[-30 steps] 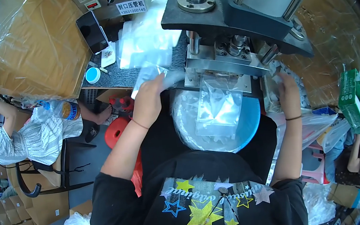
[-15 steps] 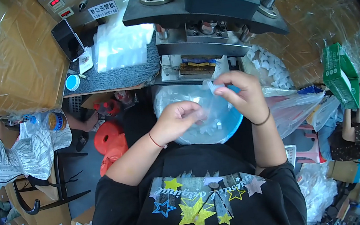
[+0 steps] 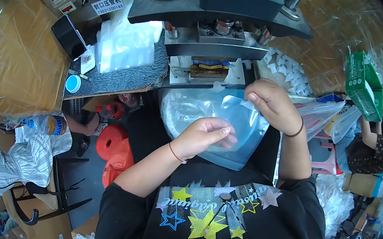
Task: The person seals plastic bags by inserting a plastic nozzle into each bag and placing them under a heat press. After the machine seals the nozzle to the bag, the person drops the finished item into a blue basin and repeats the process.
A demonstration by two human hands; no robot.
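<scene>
My right hand (image 3: pixel 272 106) is closed, thumb against fingers, on the upper right corner of a clear plastic pouch (image 3: pixel 235 107); a small whitish patch shows by the thumb. Beside the pouch, my left hand (image 3: pixel 207 134) has its fingers loosely curved and apart, the fingertips blurred and near the clear film. Whether they touch it I cannot make out. Below both hands, a bluish basin (image 3: pixel 234 159) on my lap holds clear plastic material. A small translucent spout (image 3: pixel 217 86) sits at the front edge of the press, above the pouch.
Ahead stands a metal press (image 3: pixel 213 45) with a die block (image 3: pixel 209 68). Several white spouts (image 3: pixel 286 72) lie in a heap to its right. Clear pouches (image 3: pixel 127 46) are stacked on a grey cloth (image 3: pixel 148 74). A red stool (image 3: pixel 110 142) stands left; two other people are at the sides.
My right hand has moved right and down, and the pouch now spreads out beneath it. My left hand has shifted slightly right and down. A spout now sits at the press's front edge.
</scene>
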